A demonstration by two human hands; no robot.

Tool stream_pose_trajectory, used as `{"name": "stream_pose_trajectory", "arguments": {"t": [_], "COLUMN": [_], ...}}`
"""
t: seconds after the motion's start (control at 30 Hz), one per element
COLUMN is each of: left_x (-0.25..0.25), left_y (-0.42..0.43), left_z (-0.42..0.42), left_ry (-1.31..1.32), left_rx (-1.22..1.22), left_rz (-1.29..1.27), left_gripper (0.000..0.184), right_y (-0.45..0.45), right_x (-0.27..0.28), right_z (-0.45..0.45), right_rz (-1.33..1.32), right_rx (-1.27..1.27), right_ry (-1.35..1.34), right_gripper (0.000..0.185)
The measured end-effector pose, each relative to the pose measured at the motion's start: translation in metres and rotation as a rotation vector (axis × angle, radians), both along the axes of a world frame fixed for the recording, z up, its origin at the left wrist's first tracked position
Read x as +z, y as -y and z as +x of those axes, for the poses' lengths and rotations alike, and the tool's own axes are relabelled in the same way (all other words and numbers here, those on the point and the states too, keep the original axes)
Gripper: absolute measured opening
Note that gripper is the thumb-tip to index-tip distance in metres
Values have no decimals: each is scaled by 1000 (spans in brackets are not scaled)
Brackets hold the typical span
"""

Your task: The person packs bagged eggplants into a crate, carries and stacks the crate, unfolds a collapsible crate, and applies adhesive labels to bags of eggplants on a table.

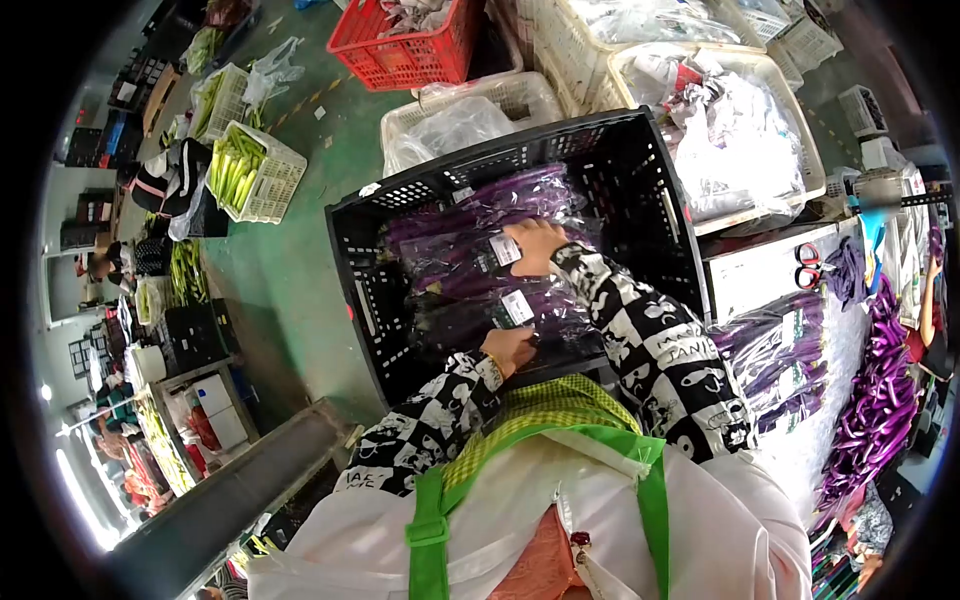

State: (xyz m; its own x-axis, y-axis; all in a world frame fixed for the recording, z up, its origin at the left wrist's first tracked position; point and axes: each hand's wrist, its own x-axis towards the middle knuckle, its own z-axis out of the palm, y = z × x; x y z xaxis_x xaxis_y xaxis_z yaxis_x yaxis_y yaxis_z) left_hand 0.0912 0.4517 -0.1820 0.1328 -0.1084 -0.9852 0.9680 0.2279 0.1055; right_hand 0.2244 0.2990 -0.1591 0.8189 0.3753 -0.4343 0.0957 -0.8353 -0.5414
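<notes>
Inside a black plastic crate (490, 150) lie several clear bags of purple eggplants (450, 270), side by side, with white labels (516, 308). My right hand (537, 247) reaches over the middle of the crate, its fingers bent over one bag beside the label. Nearer to my body, my left hand (510, 350) is curled against the near side of a bag, below another label. Part of its fingers is hidden against the dark plastic.
More bagged eggplants (775, 350) lie on a table at right, beside a loose purple heap (875, 390) and red-handled scissors (807, 266). White baskets (715, 210) of plastic bags and a red crate (405, 50) stand beyond. A basket of green vegetables (255, 180) is at left.
</notes>
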Motion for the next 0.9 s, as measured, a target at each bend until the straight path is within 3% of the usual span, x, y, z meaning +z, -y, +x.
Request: {"name": "stream_pose_trajectory", "arguments": {"t": [0.07,0.13,0.27,0.33,0.43,0.47,0.5,0.53,0.57,0.6,0.63,0.67,0.7,0.8,0.87,0.9], "left_x": [59,36,27,8,-13,-22,-25,-9,-36,-63,-27,-53,-48,-32,-21,-67], "left_y": [-6,-23,-36,-30,-26,-25,-23,-20,-27,-34,-22,-34,-37,-49,-45,-62], "left_z": [24,45,147,187,212,216,218,211,213,213,210,214,216,221,216,226], "left_ry": [172,754,1761,1675,1592,1618,1596,1498,1589,1678,1397,1521,1530,1597,1400,1369], "left_rx": [-364,-738,-975,-1152,-1625,-1665,-1736,-1643,-1588,-1534,-1635,-1577,-1620,-1643,-1544,-1433], "left_rz": [-93,174,945,990,989,995,942,733,724,716,694,657,597,421,350,346], "left_gripper": [46,41,43,52,59,56,52,50,55,60,63,63,64,62,55,45], "right_y": [6,12,6,-3,-14,-20,-26,-26,-25,-27,-33,-30,-32,-19,-6,9], "right_x": [-10,-14,-9,-2,1,5,-26,-28,-23,-10,-20,11,7,57,69,89], "right_z": [-16,-37,-67,-69,-74,-77,-91,-93,-93,-98,-101,-94,-102,-120,-142,-152], "right_rz": [-63,-158,-300,-273,-260,-269,-212,-153,-88,-135,-193,-249,-328,-78,116,172], "right_rx": [-9,-75,55,35,76,64,-74,-117,-136,-141,-129,-96,-62,-196,-311,-362], "right_ry": [20,137,94,54,64,38,348,393,382,294,266,81,130,72,125,146], "right_gripper": [72,73,86,86,78,74,64,55,51,49,51,53,54,62,66,65]}}
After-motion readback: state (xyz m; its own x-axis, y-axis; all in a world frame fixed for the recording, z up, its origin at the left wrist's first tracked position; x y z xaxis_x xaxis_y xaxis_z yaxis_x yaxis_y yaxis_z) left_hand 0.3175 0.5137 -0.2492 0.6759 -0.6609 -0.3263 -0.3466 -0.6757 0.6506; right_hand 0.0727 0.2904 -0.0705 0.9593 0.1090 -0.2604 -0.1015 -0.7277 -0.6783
